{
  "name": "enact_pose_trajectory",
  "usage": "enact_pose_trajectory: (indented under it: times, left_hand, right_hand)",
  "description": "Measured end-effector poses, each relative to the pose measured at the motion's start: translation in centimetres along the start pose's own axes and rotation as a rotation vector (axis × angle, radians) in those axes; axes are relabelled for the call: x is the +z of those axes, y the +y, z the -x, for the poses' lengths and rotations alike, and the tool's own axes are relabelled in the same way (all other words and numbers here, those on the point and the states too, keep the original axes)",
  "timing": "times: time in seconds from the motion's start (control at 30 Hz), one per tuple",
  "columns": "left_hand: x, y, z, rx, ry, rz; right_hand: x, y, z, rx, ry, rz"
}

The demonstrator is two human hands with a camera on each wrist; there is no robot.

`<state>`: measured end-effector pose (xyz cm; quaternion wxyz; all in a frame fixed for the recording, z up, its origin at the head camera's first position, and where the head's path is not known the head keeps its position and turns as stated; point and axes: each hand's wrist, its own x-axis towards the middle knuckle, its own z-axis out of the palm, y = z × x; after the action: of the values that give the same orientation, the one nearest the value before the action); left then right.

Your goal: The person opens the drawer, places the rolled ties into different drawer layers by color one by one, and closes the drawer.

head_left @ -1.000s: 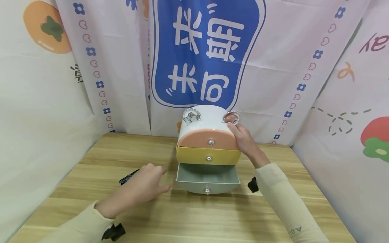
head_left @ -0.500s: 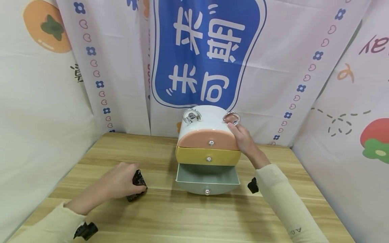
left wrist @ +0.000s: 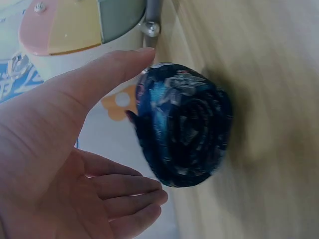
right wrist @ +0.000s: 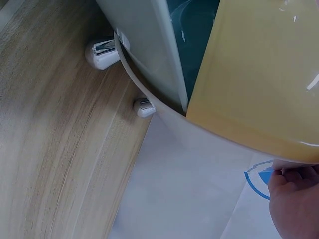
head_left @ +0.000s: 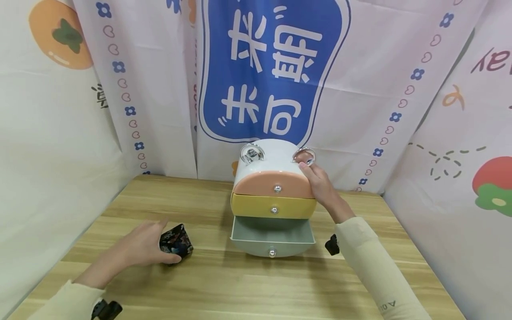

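A roll of dark, patterned cloth (head_left: 179, 243) lies on the table, left of a small drawer cabinet (head_left: 276, 153). My left hand (head_left: 144, 246) is at the roll's left, thumb extended in front and fingers behind. In the left wrist view the spiral end of the cloth roll (left wrist: 192, 129) faces the camera, beyond the spread thumb and straight fingers. My right hand (head_left: 324, 189) holds the cabinet's right side, thumb near a round silver ear. The right wrist view has curled fingers (right wrist: 294, 186) against the cabinet's side. The bottom green drawer (head_left: 254, 247) is pulled out, with nothing visible inside.
Above the green drawer, the yellow drawer (head_left: 252, 206) and orange drawer (head_left: 256, 182) are closed. Short silver feet (right wrist: 144, 107) support the cabinet on the wooden table (head_left: 240, 289). Printed cloth walls (head_left: 360, 111) enclose the table's back and sides.
My left hand has moved left from beside the drawer to the cloth roll, which has turned and shows more of its side. Its fingers have spread. The right hand and cabinet stay put.
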<state>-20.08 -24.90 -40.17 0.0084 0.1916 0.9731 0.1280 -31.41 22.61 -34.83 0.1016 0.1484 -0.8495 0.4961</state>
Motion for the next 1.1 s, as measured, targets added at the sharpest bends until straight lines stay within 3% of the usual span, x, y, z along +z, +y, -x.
enact_pose_trajectory:
  times: [0.33, 0.63, 1.1]
  left_hand:
    - [2.5, -1.5, 0.7, -0.113, -0.052, 0.081]
    - [3.9, -2.1, 0.7, -0.1, 0.034, 0.139]
    - [4.1, -1.9, 0.4, -0.122, 0.064, 0.218]
  right_hand:
    - [0.1, 0.0, 0.1, 0.007, 0.009, 0.012]
    - [0.1, 0.1, 0.1, 0.021, 0.012, 0.0]
    - [0.0, 0.2, 0.0, 0.009, 0.004, -0.002]
